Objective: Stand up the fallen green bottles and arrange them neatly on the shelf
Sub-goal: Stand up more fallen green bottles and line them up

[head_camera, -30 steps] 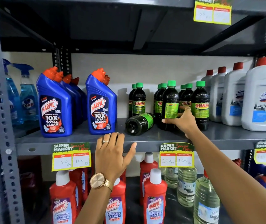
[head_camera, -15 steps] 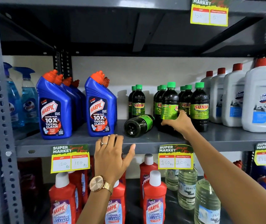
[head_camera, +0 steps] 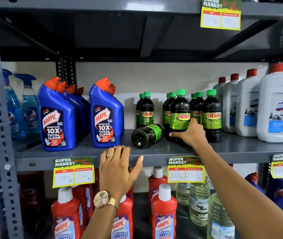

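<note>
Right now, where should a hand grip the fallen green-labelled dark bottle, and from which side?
Wrap the round mid-body of the fallen green-labelled dark bottle from above. It lies on its side, base facing the shelf front, cap hidden behind among the upright bottles. The left hand is free and nearest.

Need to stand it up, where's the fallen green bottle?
The fallen green bottle lies mid-shelf, base outward, between the blue Harpic bottle and the right hand.

Bare shelf (head_camera: 85, 153) frontage before toppled bottle (head_camera: 146, 135); uprights (head_camera: 211, 114) behind.

SUNNY on green bottles (head_camera: 180, 116); HARPIC on blue bottles (head_camera: 106, 116); price tag (head_camera: 186, 169) 160, 100.
</note>
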Motion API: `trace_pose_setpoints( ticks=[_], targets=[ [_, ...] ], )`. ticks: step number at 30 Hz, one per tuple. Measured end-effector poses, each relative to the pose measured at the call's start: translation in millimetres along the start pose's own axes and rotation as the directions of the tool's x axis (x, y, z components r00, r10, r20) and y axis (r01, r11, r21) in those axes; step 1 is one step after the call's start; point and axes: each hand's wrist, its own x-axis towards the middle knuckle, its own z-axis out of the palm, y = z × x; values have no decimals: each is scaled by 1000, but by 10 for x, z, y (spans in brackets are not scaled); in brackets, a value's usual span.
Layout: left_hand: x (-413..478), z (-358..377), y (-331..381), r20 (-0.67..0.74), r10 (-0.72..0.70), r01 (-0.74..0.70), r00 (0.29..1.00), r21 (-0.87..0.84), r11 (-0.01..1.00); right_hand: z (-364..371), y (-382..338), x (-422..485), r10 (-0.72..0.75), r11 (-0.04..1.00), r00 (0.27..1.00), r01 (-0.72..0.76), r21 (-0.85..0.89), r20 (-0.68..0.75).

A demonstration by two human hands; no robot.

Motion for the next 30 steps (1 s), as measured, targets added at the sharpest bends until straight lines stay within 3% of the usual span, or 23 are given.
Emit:
trace_pose_setpoints(
  ticks=[5,12,14,17,19,21,22,24,27,30],
  targets=[
    [-2,-6,-4,7,7,-7,1000,2,1000,30,-21,-20,-27,990,997,18,-140,-66],
    [2,-21,-7,16,4,-4,1000,-6,1000,9,-19,-30,-17,986,999,10,-168,-42],
    [8,-30,-5,30,1,-1,1000,-10,1000,-34,-75,-97,-46,974,992,18,-228,-116],
    [2,-38,-18,33,14,-13,999,-14,1000,-107,-186,-217,-263,930,880,122,-346,-396],
    [0,-35,-27,31,20,-19,999,-12,1000,-103,-324,-328,-436,886,777,281,-370,-454],
    [7,-35,-24,28,24,-24,999,-2,1000,-54,-546,-477,-486,863,815,392,-319,-316],
    [9,-38,-20,30,24,-24,999,5,1000,-8,-656,-531,-432,886,881,374,-274,-195],
    [13,-47,-20,33,27,-27,999,21,999,104,-819,-511,-186,937,980,199,-286,75],
    [1,-69,-46,25,65,-65,998,22,998,205,-916,-400,155,932,936,-32,-361,317],
    [-6,-73,-76,19,99,-100,995,10,995,265,-960,-339,244,967,849,-176,-185,469]
  ],
)
